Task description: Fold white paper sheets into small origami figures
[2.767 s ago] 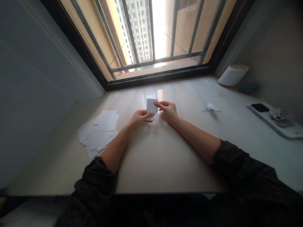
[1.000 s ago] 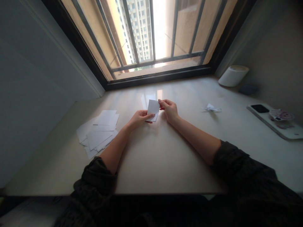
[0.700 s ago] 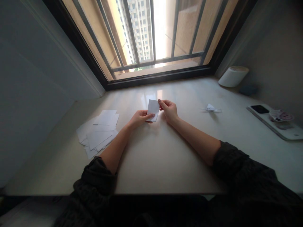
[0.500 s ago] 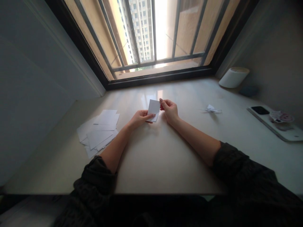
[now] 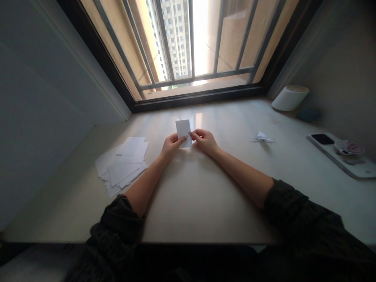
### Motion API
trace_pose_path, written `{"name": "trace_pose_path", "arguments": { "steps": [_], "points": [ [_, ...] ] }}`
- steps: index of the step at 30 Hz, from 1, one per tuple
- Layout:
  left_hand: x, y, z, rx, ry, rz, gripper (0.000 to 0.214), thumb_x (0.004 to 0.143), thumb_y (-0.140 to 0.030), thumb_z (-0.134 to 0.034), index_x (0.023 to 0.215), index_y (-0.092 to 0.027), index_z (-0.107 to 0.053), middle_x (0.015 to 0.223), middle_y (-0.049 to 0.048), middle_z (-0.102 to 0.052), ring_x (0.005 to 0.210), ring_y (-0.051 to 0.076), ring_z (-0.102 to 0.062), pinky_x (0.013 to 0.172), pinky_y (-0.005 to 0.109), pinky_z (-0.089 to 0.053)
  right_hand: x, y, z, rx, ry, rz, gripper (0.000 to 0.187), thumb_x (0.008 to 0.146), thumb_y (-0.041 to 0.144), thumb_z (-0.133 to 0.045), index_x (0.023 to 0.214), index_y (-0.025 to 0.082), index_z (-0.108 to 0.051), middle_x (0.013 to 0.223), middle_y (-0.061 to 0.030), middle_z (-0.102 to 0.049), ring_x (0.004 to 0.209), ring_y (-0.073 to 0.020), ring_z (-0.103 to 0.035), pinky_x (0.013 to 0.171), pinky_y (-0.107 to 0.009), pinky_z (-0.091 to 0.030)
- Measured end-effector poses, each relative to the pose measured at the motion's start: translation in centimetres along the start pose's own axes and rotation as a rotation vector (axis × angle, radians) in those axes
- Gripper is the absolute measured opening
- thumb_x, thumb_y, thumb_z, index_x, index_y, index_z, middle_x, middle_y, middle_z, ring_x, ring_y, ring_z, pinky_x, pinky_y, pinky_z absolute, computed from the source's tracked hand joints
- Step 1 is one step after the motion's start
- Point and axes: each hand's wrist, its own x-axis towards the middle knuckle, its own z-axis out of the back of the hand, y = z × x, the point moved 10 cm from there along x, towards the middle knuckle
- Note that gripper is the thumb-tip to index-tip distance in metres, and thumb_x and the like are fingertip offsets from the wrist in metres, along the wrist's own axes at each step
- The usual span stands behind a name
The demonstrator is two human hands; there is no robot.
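A small folded piece of white paper (image 5: 183, 127) is held up above the table, nearly upright. My left hand (image 5: 171, 145) pinches its lower left part, with the thumb across the front. At its right edge, my right hand (image 5: 205, 140) grips the paper between thumb and fingers. Whatever lies behind the paper is hidden. To the left of my left forearm lies a loose pile of white paper sheets (image 5: 125, 166). A small folded white paper figure with thin points (image 5: 261, 137) rests on the table to the right of my right hand.
The pale table (image 5: 202, 203) runs up to a barred window (image 5: 202, 96). On the right lies a phone (image 5: 340, 154) with a round grip on its back. A white cylindrical object (image 5: 290, 98) leans near the right wall, beside a dark blurred item (image 5: 308, 114).
The folded paper has moved a little left and stands straighter. My right hand has slid from its top right corner down to its right edge.
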Motion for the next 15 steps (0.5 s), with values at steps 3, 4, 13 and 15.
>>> {"name": "trace_pose_path", "arguments": {
  "steps": [3, 4, 13, 15],
  "points": [
    [-0.1, 0.2, -0.3, 0.011, 0.022, 0.035, 0.043, 0.068, -0.046, -0.077, 0.095, -0.013, -0.071, 0.089, 0.0073, -0.073, 0.080, 0.019, -0.066, 0.077, 0.029, -0.049, 0.1, 0.0, 0.1, -0.002, 0.000, 0.008, 0.039, 0.081, 0.057, -0.058, 0.066, 0.021, -0.064, 0.067, -0.0005, -0.066, 0.067, -0.0159, -0.059, 0.068, -0.029, -0.044],
    [-0.2, 0.2, -0.4, 0.018, 0.021, 0.054, 0.045, 0.066, -0.046, -0.078, 0.095, -0.013, -0.071, 0.087, 0.0070, -0.073, 0.077, 0.018, -0.066, 0.074, 0.029, -0.049, 0.1, 0.1, 0.1, -0.002, 0.000, 0.012, 0.039, 0.080, 0.056, -0.058, 0.065, 0.021, -0.064, 0.067, -0.0004, -0.066, 0.067, -0.0159, -0.059, 0.068, -0.029, -0.044],
    [-0.3, 0.5, 0.7, 0.033, -0.108, 0.102, 0.045, 0.065, -0.051, -0.078, 0.086, -0.011, -0.071, 0.075, 0.0044, -0.070, 0.062, 0.014, -0.061, 0.057, 0.024, -0.047, -0.6, 0.9, -0.7, -0.060, 0.038, 0.029, 0.036, 0.081, 0.053, -0.056, 0.063, 0.021, -0.057, 0.061, 0.0019, -0.056, 0.057, -0.0127, -0.048, 0.057, -0.026, -0.039],
    [-0.3, 0.7, 1.1, -0.016, -0.162, 0.101, 0.044, 0.062, -0.048, -0.081, 0.082, -0.010, -0.072, 0.072, 0.0047, -0.070, 0.060, 0.013, -0.061, 0.057, 0.024, -0.047, -0.8, 1.6, -1.1, -0.102, 0.062, 0.069, 0.038, 0.082, 0.053, -0.055, 0.061, 0.021, -0.057, 0.060, 0.0017, -0.056, 0.058, -0.0124, -0.048, 0.057, -0.026, -0.039]
  ]
}}
